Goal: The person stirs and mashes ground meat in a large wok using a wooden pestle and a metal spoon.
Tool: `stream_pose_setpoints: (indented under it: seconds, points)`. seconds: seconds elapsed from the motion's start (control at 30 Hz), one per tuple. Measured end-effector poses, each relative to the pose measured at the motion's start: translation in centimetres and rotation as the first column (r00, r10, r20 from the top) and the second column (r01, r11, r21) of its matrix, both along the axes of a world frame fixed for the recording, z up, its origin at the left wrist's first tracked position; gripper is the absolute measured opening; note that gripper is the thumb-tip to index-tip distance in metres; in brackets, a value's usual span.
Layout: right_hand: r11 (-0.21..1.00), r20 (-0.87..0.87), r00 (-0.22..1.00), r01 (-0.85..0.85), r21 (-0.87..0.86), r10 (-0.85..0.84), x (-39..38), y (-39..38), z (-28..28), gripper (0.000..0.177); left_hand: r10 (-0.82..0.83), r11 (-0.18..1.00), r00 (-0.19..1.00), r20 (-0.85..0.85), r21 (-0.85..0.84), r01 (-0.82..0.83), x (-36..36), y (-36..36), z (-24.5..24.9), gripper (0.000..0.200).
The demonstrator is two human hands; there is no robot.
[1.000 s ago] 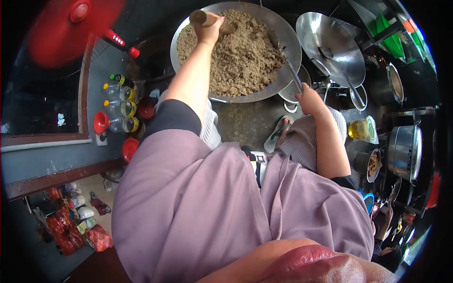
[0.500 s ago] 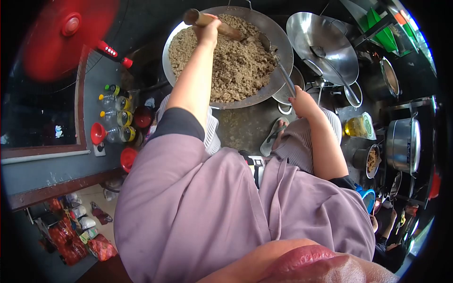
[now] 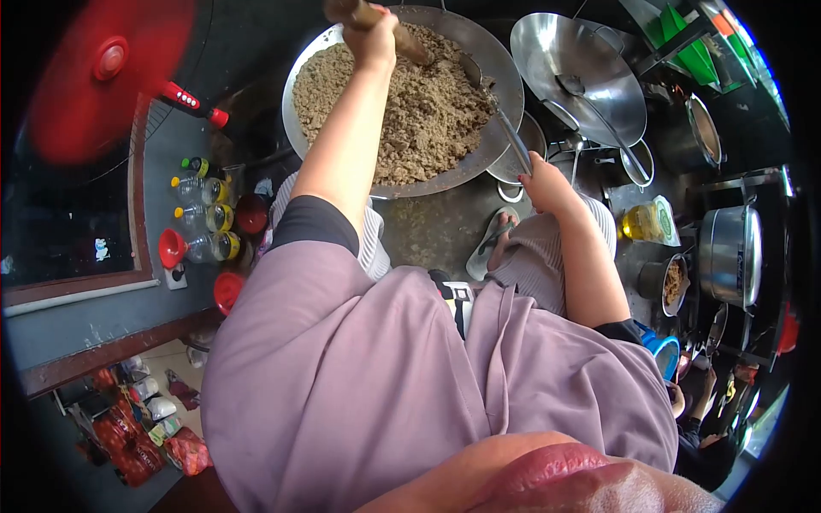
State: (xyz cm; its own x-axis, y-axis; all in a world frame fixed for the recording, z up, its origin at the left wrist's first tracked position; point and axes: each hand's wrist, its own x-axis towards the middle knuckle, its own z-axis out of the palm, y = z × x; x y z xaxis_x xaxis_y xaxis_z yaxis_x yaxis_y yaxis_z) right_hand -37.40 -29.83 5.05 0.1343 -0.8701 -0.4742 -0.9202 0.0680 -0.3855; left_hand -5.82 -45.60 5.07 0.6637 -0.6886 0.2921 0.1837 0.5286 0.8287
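A large metal wok (image 3: 500,77) holds a heap of brown crumbly food (image 3: 436,111). My left hand (image 3: 372,41) is closed round a thick wooden tool (image 3: 349,12), whose lower end rests on the food. My right hand (image 3: 546,185) grips the handle of a long metal ladle (image 3: 513,137); its head lies at the right side of the heap, partly sunk in the food. Both arms reach forward over my lap, the left one passing above the wok's near rim.
Right of the wok are an empty metal wok (image 3: 556,51), an oil pouch (image 3: 647,221), a small pot (image 3: 654,278) and a big steel pot (image 3: 727,256). On the left are a red fan (image 3: 111,58), bottles (image 3: 201,218) and a red funnel (image 3: 172,248). Another person's arm (image 3: 705,393) shows lower right.
The whole view has shifted slightly, so the wok and both hands appear a little further left. My left hand and the wooden tool are a bit higher in the frame. Both grips are unchanged.
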Motion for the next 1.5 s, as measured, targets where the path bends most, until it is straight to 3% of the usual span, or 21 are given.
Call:
stream_pose_setpoints:
  seconds: [0.07,0.17,0.3,0.33,0.4,0.43,0.53,0.57,0.67,0.73,0.77,0.8,0.87,1.07,1.13,1.2,1.23,1.27,1.37,1.47,1.5]
  points:
    - [1.000,0.013,1.000,0.001,0.003,-0.001,-0.1,-0.2,-0.2,0.060,-0.034,0.982,0.999,0.030,-0.182,0.039,-0.5,1.8,5.3,0.022]
    - [1.000,0.012,1.000,-0.012,0.010,0.012,0.1,-0.2,0.3,0.059,0.043,0.935,0.945,0.325,-0.347,0.077,-1.4,4.8,10.5,0.022]
    - [0.998,-0.005,0.998,-0.055,-0.014,0.055,0.2,-0.3,0.1,0.058,-0.110,0.994,0.882,0.457,0.026,0.110,-0.1,2.9,5.0,0.022]
    - [0.999,-0.003,0.999,-0.045,-0.001,0.045,0.2,-0.2,0.2,0.058,-0.186,0.983,0.972,0.145,0.028,0.183,-0.2,1.4,0.8,0.020]
    - [1.000,0.003,1.000,-0.024,0.014,0.024,0.5,-0.1,0.6,0.058,-0.180,0.980,0.926,0.332,-0.020,0.198,0.8,1.6,-2.7,0.020]
    - [1.000,0.008,1.000,-0.006,0.011,0.006,0.5,0.0,0.6,0.057,-0.190,0.981,0.962,0.197,-0.009,0.196,1.0,0.9,-2.4,0.021]
    - [0.999,-0.010,1.000,-0.028,-0.015,0.027,-0.1,-0.3,-0.7,0.056,-0.069,0.984,0.974,0.214,-0.149,0.102,0.5,1.7,3.8,0.023]
    - [1.000,0.000,1.000,-0.019,-0.003,0.019,-0.1,-0.2,-0.4,0.056,-0.098,0.956,0.975,0.200,-0.255,0.148,0.1,2.2,5.9,0.024]
    - [1.000,0.026,1.000,-0.009,0.019,0.009,0.5,0.0,0.8,0.057,-0.106,0.940,0.943,0.316,-0.277,0.198,-0.9,4.0,9.1,0.024]
    - [1.000,0.014,1.000,-0.022,0.011,0.022,0.5,0.0,1.0,0.057,-0.067,0.979,0.913,0.402,-0.151,0.138,-0.3,2.4,5.3,0.023]
    - [1.000,0.008,1.000,-0.022,0.015,0.022,0.4,0.1,1.0,0.058,-0.228,0.971,0.941,0.250,0.135,0.200,-0.1,2.0,2.2,0.022]
    - [1.000,0.002,1.000,-0.021,0.013,0.021,0.3,0.0,0.7,0.058,-0.083,0.996,0.869,0.488,0.060,0.062,-0.3,2.2,-0.4,0.020]
    - [1.000,-0.009,1.000,-0.015,0.007,0.015,0.1,-0.1,0.1,0.061,-0.084,0.987,0.936,0.342,-0.103,0.127,0.0,0.0,-4.1,0.019]
    - [1.000,0.001,1.000,-0.029,-0.003,0.029,-0.2,0.0,-0.2,0.062,-0.019,0.955,0.861,0.508,-0.247,0.167,-3.7,4.9,9.4,0.019]
    - [1.000,0.019,1.000,-0.013,0.013,0.013,-0.2,-0.1,0.3,0.061,0.005,0.945,0.800,0.601,-0.265,0.193,-3.4,4.6,9.1,0.020]
    - [1.000,0.019,1.000,-0.014,0.016,0.014,0.0,0.1,0.6,0.061,-0.221,0.960,0.746,0.628,0.006,0.280,-1.5,1.8,3.2,0.019]
    - [1.000,0.011,1.000,-0.017,0.009,0.017,-0.1,0.1,0.4,0.061,-0.191,0.981,0.782,0.594,0.103,0.162,-0.9,0.9,-1.1,0.015]
    - [1.000,0.004,1.000,-0.017,0.000,0.017,-0.1,0.0,0.4,0.061,-0.179,0.981,0.819,0.545,0.033,0.193,-1.3,2.0,-1.7,0.019]
    - [1.000,-0.002,1.000,-0.023,-0.001,0.023,-0.2,0.2,0.2,0.061,-0.121,0.984,0.964,0.235,-0.098,0.148,-1.5,1.2,0.6,0.021]
    - [0.999,-0.012,0.999,-0.043,-0.028,0.043,-0.5,0.0,-0.2,0.061,-0.111,0.970,0.917,0.384,-0.157,0.183,-2.3,3.8,7.7,0.020]
    - [0.999,-0.006,0.999,-0.037,-0.017,0.037,-0.4,0.0,0.1,0.061,-0.087,0.990,0.900,0.426,-0.062,0.125,-2.0,3.5,7.1,0.018]
